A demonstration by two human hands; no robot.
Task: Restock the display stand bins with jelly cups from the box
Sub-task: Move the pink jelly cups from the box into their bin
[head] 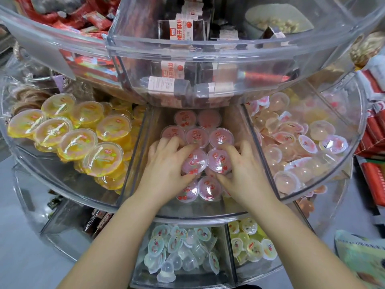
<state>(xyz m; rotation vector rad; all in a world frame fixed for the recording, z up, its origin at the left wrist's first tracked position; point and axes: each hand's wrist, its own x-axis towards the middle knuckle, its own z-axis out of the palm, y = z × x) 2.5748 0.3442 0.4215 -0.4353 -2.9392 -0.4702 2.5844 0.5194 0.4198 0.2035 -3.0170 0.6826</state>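
Both our hands reach into the middle bin [143,147] of a clear tiered display stand [229,57], among pink jelly cups [196,136] set lid-up in rows. Our left hand [168,163] lies with fingers spread and curved over the cups, fingertips on the row just beyond; our right hand [243,165] mirrors it, fingers spread and bent around the cups' right side. Between the two palms sit two pink cups [194,161], hemmed by both thumbs. Nearer us than the fingers, two more cups rest against the bin's front wall.

Left of our left fingers, past a clear divider, a bin holds larger yellow jelly cups [77,142] stacked in rows. Right of our right fingers, another bin [312,197] holds pale peach cups [291,142] tumbled loosely. Below our wrists, a lower tier carries small clear-green cups [179,249] and yellow ones [252,245]. Above the fingertips, the upper tier overhangs, filled with dark wrapped rolls [181,26]. The dividers stand close beside both hands; the only open room lies toward us. The supply box is not in view.
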